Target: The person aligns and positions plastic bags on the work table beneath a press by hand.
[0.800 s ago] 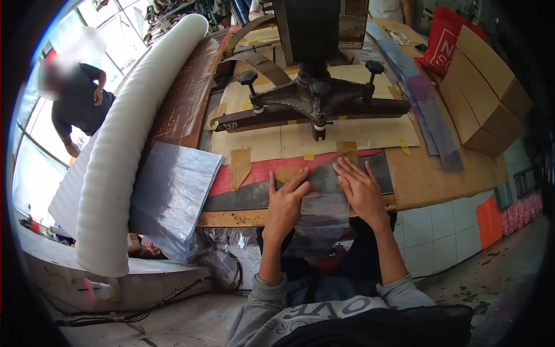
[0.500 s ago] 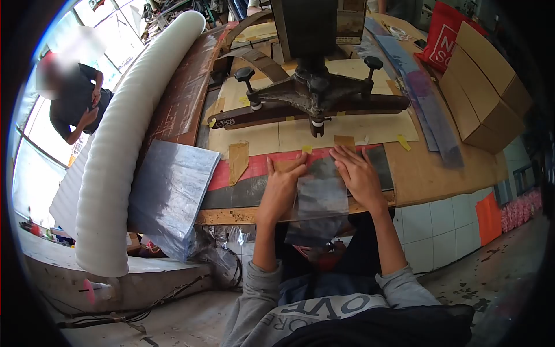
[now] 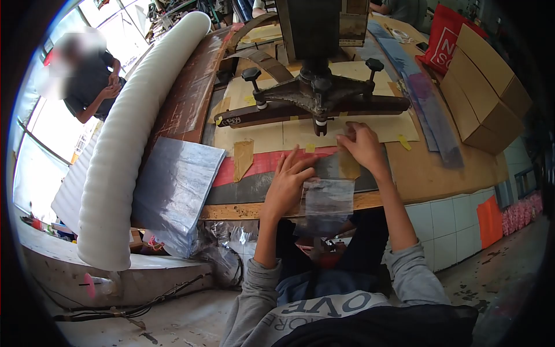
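A clear plastic sheet [image 3: 329,199] lies over the wooden front edge of the table and hangs down past it. My left hand [image 3: 290,176] rests at the sheet's left side with its fingers spread. My right hand [image 3: 361,147] is higher up, its thumb and fingers bent together near a brown tape strip [image 3: 349,166]; whether it pinches the strip's upper end is hard to make out. Under and around the hands are a red strip [image 3: 266,163] and a dark grey surface [image 3: 245,189]. Another brown tape piece [image 3: 243,159] lies to the left.
A dark metal press arm [image 3: 317,95] stands over the beige board [image 3: 254,136]. Stacked plastic sheets [image 3: 173,179] and a white foam roll [image 3: 121,133] are at left. Cardboard boxes [image 3: 483,95] and a red bag [image 3: 444,43] stand at right. Another person [image 3: 89,81] stands behind the roll.
My right hand has moved up and away from the plastic, its fingers now bent, and the brown strip below it shows more. My left hand's fingers have spread. The other person has shifted right.
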`<action>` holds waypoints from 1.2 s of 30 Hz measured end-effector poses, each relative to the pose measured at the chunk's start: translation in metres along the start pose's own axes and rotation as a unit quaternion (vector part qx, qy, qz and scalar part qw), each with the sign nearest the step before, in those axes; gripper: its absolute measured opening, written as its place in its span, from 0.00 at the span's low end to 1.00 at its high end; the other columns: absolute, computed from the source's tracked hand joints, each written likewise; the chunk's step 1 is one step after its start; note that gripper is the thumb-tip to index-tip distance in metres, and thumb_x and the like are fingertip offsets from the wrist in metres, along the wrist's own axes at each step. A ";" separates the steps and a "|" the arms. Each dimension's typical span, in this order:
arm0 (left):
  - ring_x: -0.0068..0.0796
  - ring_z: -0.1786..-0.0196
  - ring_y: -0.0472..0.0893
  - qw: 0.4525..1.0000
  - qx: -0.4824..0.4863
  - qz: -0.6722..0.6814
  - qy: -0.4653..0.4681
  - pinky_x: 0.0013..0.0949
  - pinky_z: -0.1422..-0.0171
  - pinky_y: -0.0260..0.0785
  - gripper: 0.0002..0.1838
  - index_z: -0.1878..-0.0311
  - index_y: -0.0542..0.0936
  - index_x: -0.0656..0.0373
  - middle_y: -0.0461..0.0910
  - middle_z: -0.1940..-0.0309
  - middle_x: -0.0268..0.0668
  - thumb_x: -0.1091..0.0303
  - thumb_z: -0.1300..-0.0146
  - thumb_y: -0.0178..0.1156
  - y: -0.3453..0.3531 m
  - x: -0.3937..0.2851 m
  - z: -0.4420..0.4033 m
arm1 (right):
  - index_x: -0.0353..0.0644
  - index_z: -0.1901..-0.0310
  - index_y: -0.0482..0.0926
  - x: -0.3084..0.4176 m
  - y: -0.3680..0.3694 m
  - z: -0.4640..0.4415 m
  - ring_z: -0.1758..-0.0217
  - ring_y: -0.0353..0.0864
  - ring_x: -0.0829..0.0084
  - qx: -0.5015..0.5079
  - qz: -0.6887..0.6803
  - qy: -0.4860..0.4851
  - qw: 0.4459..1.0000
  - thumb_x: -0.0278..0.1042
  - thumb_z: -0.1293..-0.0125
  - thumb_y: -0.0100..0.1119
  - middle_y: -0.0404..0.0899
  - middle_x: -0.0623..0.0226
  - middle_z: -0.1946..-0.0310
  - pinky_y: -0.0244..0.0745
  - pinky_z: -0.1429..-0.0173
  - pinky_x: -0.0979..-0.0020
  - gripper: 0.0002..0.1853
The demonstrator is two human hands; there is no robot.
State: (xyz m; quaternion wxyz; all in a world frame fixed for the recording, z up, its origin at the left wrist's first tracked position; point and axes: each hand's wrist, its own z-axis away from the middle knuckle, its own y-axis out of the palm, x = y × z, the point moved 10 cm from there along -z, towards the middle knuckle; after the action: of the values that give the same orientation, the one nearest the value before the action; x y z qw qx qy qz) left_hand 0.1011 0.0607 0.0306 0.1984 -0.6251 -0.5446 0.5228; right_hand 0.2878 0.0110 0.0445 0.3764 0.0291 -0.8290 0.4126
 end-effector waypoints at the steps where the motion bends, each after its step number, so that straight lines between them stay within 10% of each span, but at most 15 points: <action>1: 0.51 0.26 0.53 1.000 -0.017 -0.012 -0.013 0.58 0.25 0.40 0.07 0.64 0.80 0.53 0.67 0.34 0.38 0.66 0.45 0.56 -0.002 0.001 0.001 | 0.35 0.59 0.80 -0.004 0.009 -0.005 0.53 0.79 0.52 0.020 0.030 0.021 0.999 0.40 0.44 0.66 0.78 0.48 0.55 0.73 0.51 0.60 0.17; 15: 0.67 0.29 0.51 0.997 -0.006 -0.065 -0.039 0.62 0.26 0.38 0.12 0.56 0.81 0.50 0.59 0.32 0.55 0.70 0.41 0.51 0.006 0.011 0.000 | 0.34 0.74 0.78 -0.013 0.053 -0.004 0.71 0.74 0.78 0.142 -0.161 0.083 0.973 0.39 0.42 0.65 0.79 0.69 0.74 0.69 0.62 0.71 0.14; 20: 0.52 0.26 0.53 0.999 -0.012 -0.023 -0.029 0.57 0.25 0.40 0.09 0.61 0.79 0.57 0.61 0.31 0.48 0.66 0.43 0.54 0.000 0.007 0.006 | 0.37 0.72 0.78 -0.017 0.028 0.026 0.64 0.79 0.78 0.205 -0.234 0.147 0.939 0.34 0.40 0.64 0.81 0.64 0.62 0.69 0.51 0.73 0.10; 26: 0.46 0.29 0.61 0.986 0.006 0.164 0.009 0.55 0.26 0.47 0.05 0.66 0.75 0.57 0.67 0.34 0.43 0.72 0.48 0.59 -0.014 -0.044 0.040 | 0.37 0.46 0.69 0.022 -0.012 0.083 0.53 0.83 0.64 0.155 -0.524 0.109 0.830 0.22 0.39 0.58 0.67 0.51 0.38 0.78 0.55 0.73 0.19; 36: 0.49 0.32 0.67 0.912 -0.048 0.400 -0.071 0.42 0.36 0.65 0.08 0.74 0.71 0.64 0.75 0.43 0.45 0.72 0.52 0.61 -0.002 -0.062 0.095 | 0.46 0.28 0.46 0.053 -0.035 0.119 0.59 0.79 0.75 0.120 -0.617 -0.014 0.777 0.15 0.42 0.51 0.70 0.46 0.41 0.74 0.53 0.74 0.42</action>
State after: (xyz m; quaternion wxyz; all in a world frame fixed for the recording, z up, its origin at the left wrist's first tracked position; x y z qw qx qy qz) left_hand 0.0266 -0.0243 0.0238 -0.0970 -0.7606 -0.2857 0.5748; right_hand 0.1913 -0.0823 0.0573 0.5324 0.5852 -0.5823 0.1871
